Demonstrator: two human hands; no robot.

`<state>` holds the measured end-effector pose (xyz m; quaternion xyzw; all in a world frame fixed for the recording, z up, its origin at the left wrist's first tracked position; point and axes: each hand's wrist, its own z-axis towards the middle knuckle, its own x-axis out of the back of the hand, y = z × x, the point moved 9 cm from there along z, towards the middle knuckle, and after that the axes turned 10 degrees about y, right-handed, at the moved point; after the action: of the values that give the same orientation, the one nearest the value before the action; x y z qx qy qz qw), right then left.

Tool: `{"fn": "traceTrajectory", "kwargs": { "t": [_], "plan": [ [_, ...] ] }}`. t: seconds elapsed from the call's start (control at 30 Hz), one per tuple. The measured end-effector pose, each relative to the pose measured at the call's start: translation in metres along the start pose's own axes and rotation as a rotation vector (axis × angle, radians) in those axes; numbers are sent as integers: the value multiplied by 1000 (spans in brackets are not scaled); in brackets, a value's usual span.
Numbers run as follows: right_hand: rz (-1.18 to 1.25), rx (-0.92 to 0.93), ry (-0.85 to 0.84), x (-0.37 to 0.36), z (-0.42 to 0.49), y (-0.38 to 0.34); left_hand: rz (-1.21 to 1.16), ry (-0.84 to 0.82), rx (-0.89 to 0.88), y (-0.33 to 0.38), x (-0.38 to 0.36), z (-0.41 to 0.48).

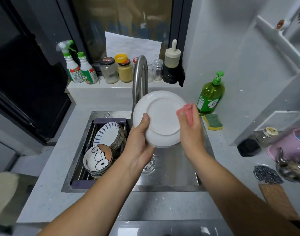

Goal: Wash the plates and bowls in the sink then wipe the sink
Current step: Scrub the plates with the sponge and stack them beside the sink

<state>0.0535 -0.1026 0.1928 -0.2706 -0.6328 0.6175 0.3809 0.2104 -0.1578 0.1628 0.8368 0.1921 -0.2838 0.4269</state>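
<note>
Above the steel sink [171,171] I hold a white plate [160,116] tilted up, its underside facing me. My left hand [139,145] grips its lower left rim, thumb on the underside. My right hand [191,130] holds a pink cloth [188,108] against the plate's right edge. On the sink's left side, a drying rack [110,120] carries a stack of blue-striped plates [108,133] and stacked bowls with a cartoon print [98,158]. The faucet [140,79] arches behind the plate.
A green dish soap bottle [210,96] and a yellow-green sponge [213,121] sit right of the sink. Spray bottles [77,65] and jars [117,68] line the window ledge. A steel scourer [267,174], kettle [289,166] and wooden board [278,201] lie on the right counter.
</note>
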Motion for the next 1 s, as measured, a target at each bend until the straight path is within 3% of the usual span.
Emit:
{"fn": "traceTrajectory", "kwargs": {
  "t": [0.07, 0.17, 0.27, 0.47, 0.57, 0.73, 0.87, 1.0],
  "plan": [
    [123, -39, -37, -5, -9, 7, -11, -2, -29, 5, -3, 3],
    [414, -280, -90, -21, -46, 30, -44, 4, -27, 7, -4, 6],
    [545, -435, -40, -26, -42, 37, -70, -12, -40, 9, -8, 3],
    [611, -436, -14, -14, 3, 15, 0, -97, -60, 2, -12, -2],
    [546, -357, -78, -2, 14, 2, 161, -101, -101, 10, -1, -5],
    [344, -269, -326, 0, 28, -25, 221, -154, -4, 21, 1, -7],
    [206, -258, -500, -7, 29, -36, 402, -114, 28, 32, 4, 4],
    [140, -277, -485, -12, 22, -24, 451, -49, -35, 35, 10, 7]
  ]
}}
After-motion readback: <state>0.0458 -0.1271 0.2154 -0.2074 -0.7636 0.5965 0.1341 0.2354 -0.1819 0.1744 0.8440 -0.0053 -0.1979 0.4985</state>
